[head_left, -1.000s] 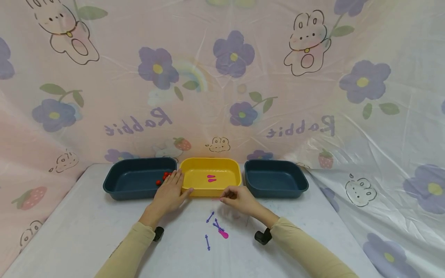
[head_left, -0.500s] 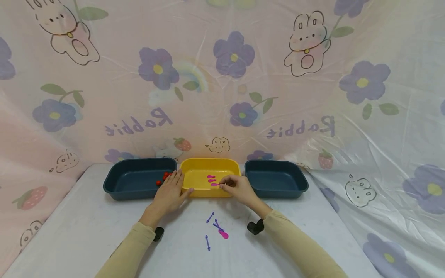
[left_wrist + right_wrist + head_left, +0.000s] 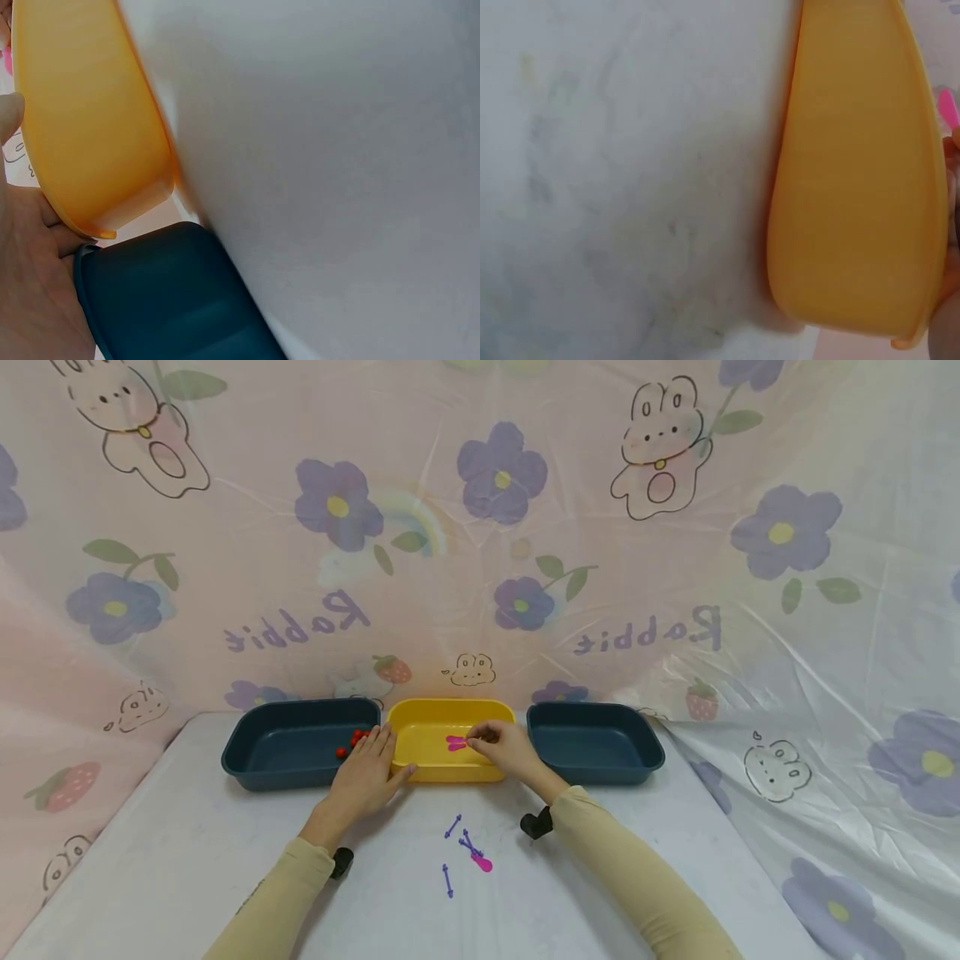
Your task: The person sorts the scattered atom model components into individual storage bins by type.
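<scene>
My right hand (image 3: 510, 750) reaches over the yellow tray (image 3: 442, 773), thumb and forefinger pinching a small pink paddle-shaped piece (image 3: 948, 109) that juts from the fingertips in the right wrist view. Just beyond those fingertips, pink pieces (image 3: 454, 739) lie on the tray's floor; the fingers partly cover that spot. My left hand (image 3: 366, 777) rests with extended fingers across the adjoining rims of the yellow tray and the left dark blue tray (image 3: 247, 770). Its thumb touches the yellow tray's front rim. Red round pieces (image 3: 342, 752) sit in the left blue tray, some hidden by the left fingers.
Another dark blue tray (image 3: 596, 768) stands to the right of the yellow one. On the white table (image 3: 375, 910) in front lie several purple rods with knobbed ends (image 3: 447, 881) and one pink piece (image 3: 483, 863). A printed cloth (image 3: 420, 568) hangs behind.
The right hand has carried the pink piece from in front of the yellow tray, over its front rim, to beside the pink pieces inside. The left hand keeps its place.
</scene>
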Action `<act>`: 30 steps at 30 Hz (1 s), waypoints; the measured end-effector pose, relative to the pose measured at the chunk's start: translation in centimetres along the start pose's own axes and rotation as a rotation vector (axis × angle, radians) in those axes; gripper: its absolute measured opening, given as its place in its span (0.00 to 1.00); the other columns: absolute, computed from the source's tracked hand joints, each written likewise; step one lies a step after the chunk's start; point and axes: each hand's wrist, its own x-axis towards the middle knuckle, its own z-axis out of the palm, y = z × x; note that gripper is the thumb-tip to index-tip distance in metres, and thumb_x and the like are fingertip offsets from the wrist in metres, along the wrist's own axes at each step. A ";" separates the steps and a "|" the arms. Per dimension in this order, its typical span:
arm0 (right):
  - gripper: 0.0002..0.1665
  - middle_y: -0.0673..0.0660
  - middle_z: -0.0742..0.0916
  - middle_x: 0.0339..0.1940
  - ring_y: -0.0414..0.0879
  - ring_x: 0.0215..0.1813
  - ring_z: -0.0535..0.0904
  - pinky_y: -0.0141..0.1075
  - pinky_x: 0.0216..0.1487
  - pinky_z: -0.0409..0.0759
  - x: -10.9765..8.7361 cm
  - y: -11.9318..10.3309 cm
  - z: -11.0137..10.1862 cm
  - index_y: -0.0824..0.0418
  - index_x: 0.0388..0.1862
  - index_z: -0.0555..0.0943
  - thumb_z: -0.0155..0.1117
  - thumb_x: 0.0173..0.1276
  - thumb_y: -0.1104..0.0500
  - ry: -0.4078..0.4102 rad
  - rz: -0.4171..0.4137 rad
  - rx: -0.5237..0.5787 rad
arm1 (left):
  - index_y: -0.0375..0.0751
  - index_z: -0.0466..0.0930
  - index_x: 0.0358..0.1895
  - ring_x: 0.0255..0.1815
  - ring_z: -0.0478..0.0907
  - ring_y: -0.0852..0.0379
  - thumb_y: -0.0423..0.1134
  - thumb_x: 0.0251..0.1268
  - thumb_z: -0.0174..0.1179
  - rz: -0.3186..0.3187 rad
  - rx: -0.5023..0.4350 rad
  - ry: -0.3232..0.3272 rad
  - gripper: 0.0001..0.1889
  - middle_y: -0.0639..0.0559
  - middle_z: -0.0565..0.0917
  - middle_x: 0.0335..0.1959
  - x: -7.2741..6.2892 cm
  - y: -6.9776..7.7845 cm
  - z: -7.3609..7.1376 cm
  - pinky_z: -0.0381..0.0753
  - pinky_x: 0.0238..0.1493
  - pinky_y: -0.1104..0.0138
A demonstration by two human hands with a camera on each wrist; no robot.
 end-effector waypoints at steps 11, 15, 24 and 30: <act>0.06 0.50 0.89 0.37 0.44 0.37 0.80 0.30 0.40 0.84 1.9 -0.1 0.4 0.57 0.43 0.88 0.72 0.72 0.56 0.003 -0.037 -0.087 | 0.27 0.52 0.81 0.85 0.46 0.36 0.64 0.80 0.47 -0.004 0.001 0.005 0.46 0.33 0.51 0.84 0.1 0.0 -0.2 0.48 0.83 0.43; 0.05 0.50 0.89 0.36 0.44 0.36 0.80 0.30 0.39 0.83 2.3 0.1 0.6 0.58 0.42 0.88 0.72 0.72 0.57 -0.005 -0.042 -0.091 | 0.27 0.52 0.81 0.85 0.46 0.36 0.64 0.80 0.48 -0.004 -0.013 0.001 0.46 0.33 0.51 0.84 0.0 0.1 -0.2 0.48 0.83 0.43; 0.05 0.50 0.88 0.35 0.44 0.36 0.79 0.29 0.39 0.82 2.5 0.3 0.8 0.57 0.42 0.88 0.72 0.72 0.57 -0.002 -0.046 -0.104 | 0.27 0.52 0.81 0.85 0.46 0.36 0.64 0.80 0.47 -0.007 -0.007 -0.006 0.46 0.34 0.50 0.84 0.1 0.0 -0.2 0.48 0.83 0.43; 0.06 0.50 0.88 0.36 0.45 0.37 0.79 0.29 0.39 0.82 2.2 0.0 0.5 0.57 0.44 0.89 0.72 0.72 0.57 -0.003 -0.022 -0.108 | 0.27 0.52 0.81 0.85 0.46 0.36 0.63 0.81 0.48 0.004 0.000 -0.003 0.45 0.34 0.51 0.84 0.0 0.0 -0.2 0.48 0.83 0.43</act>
